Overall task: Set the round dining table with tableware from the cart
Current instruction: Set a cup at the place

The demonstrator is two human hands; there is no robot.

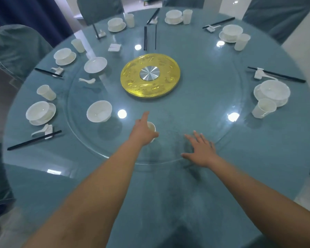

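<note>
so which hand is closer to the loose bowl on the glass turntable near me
Left. The left hand is just right of the bowl, gripping a small cup; the right hand lies flat, farther right.

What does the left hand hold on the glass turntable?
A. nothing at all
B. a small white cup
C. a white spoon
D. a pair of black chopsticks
B: the left hand has its fingers and thumb round a small white cup on the glass turntable, while the right hand lies flat and holds nothing.
</note>
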